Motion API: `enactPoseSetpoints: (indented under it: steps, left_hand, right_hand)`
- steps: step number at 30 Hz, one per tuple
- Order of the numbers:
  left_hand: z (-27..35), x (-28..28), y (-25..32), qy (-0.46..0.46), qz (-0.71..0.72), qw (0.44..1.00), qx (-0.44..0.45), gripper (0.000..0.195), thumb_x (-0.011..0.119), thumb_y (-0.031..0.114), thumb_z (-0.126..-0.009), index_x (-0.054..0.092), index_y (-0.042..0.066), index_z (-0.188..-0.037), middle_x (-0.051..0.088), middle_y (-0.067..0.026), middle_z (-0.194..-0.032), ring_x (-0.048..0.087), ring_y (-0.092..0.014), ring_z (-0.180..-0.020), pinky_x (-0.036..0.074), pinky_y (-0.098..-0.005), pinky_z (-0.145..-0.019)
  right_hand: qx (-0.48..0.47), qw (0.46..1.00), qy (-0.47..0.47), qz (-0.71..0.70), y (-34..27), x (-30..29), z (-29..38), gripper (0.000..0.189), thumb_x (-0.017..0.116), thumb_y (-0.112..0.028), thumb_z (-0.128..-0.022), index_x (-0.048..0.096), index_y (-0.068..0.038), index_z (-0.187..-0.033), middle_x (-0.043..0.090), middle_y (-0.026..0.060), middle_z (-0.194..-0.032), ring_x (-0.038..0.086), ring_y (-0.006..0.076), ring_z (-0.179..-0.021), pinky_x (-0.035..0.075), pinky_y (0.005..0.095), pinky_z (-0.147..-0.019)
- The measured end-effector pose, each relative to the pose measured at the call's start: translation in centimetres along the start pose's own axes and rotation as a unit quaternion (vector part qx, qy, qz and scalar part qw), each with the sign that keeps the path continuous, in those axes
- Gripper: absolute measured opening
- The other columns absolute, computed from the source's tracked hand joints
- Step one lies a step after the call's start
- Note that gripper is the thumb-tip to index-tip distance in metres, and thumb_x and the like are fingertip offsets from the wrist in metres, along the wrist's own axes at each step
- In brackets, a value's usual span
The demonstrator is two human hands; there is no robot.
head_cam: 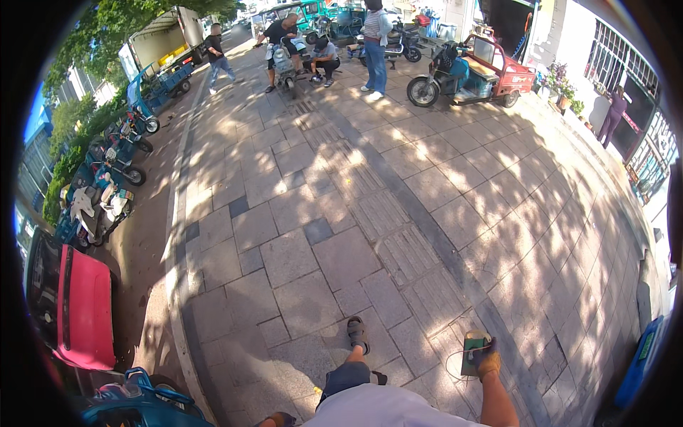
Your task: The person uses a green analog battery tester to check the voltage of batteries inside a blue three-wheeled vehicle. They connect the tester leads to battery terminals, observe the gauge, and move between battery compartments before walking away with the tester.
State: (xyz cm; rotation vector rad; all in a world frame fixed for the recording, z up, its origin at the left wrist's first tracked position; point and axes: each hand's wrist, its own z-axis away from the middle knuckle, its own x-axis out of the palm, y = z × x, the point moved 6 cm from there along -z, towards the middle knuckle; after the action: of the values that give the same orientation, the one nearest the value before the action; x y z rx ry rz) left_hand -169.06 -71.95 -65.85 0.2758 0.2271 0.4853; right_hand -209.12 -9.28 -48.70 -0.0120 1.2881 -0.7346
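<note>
My right hand [488, 360], in a work glove, is closed around a green box-shaped object [470, 353] with a pale top, low at the right. A thin wire or cable [448, 363] loops out from the box's left side. At the bottom edge, left of my body, my left hand [285, 418] shows only in part, in a dark glove; its fingers and anything in them cannot be made out. A sandalled foot [358, 335] stands on the paving ahead of my body.
Paving runs ahead with a tactile strip [408, 251]. A red cargo tricycle [515, 74] stands at upper right. Several people are near a scooter [284, 61] at the top. Parked motorcycles [106, 197] and a red vehicle [88, 304] line the kerb [172, 256] at left.
</note>
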Motion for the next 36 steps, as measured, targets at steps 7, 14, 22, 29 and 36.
enactPoseSetpoints:
  steps: [7, 14, 22, 29, 36]
  left_hand:
    - [-8.6, -31.3, 8.0, 0.186, -0.335, 0.899, 0.212, 0.024, 0.067, 0.023, -0.089, 0.07, 0.008, -0.108, 0.072, -0.0127, -0.112, 0.07, -0.029, -0.102, 0.055, -0.0402, -0.085]
    - [-8.5, -67.0, 14.3, 0.319, 0.401, 0.855, 0.076, 0.05, 0.061, 0.01, -0.093, 0.049, -0.008, -0.138, 0.069, -0.02, -0.117, 0.071, -0.026, -0.097, 0.058, -0.0361, -0.081]
    - [-13.2, -76.9, 21.9, 0.227, -0.231, 0.908, 0.266, 0.037, 0.059, 0.02, -0.095, 0.061, 0.002, -0.127, 0.073, -0.0132, -0.105, 0.071, -0.023, -0.083, 0.057, -0.0372, -0.07]
    - [-22.3, -86.8, 29.0, -0.011, 0.047, 0.998, -0.031, 0.021, 0.058, 0.018, -0.093, 0.068, 0.006, -0.107, 0.072, -0.0142, -0.096, 0.073, -0.027, -0.086, 0.058, -0.0394, -0.076]
    - [-32.2, -114.5, 34.8, 0.075, -0.229, 0.966, 0.091, 0.027, 0.062, 0.018, -0.091, 0.069, 0.005, -0.114, 0.071, -0.0179, -0.103, 0.072, -0.031, -0.089, 0.057, -0.0418, -0.076]
  right_hand:
    - [0.212, 0.954, -0.067, 0.202, 7.3, 5.2, -9.8, 0.085, 0.09, -0.035, -0.069, 0.05, -0.004, -0.138, 0.068, 0.0212, -0.123, 0.065, 0.0372, -0.116, 0.052, 0.0432, -0.096]
    - [0.292, 0.941, -0.15, 0.089, -3.0, 7.4, -16.0, 0.082, 0.088, -0.034, -0.072, 0.05, -0.005, -0.138, 0.068, 0.0204, -0.124, 0.065, 0.0371, -0.117, 0.052, 0.0432, -0.096]
    - [0.23, 0.956, -0.172, 0.066, -25.5, 5.8, -44.4, 0.078, 0.085, -0.032, -0.075, 0.049, -0.006, -0.138, 0.067, 0.0194, -0.125, 0.065, 0.037, -0.117, 0.053, 0.0431, -0.096]
    - [-0.047, 0.998, 0.019, -0.049, -54.2, -3.6, -73.1, 0.062, 0.08, -0.018, -0.076, 0.048, -0.009, -0.129, 0.069, 0.0183, -0.117, 0.067, 0.0373, -0.11, 0.053, 0.0445, -0.089]
    - [0.023, 1.0, -0.011, -0.01, -64.3, -0.7, -89.6, 0.065, 0.076, -0.017, -0.081, 0.044, -0.004, -0.137, 0.07, 0.0201, -0.117, 0.069, 0.0352, -0.108, 0.055, 0.0468, -0.085]
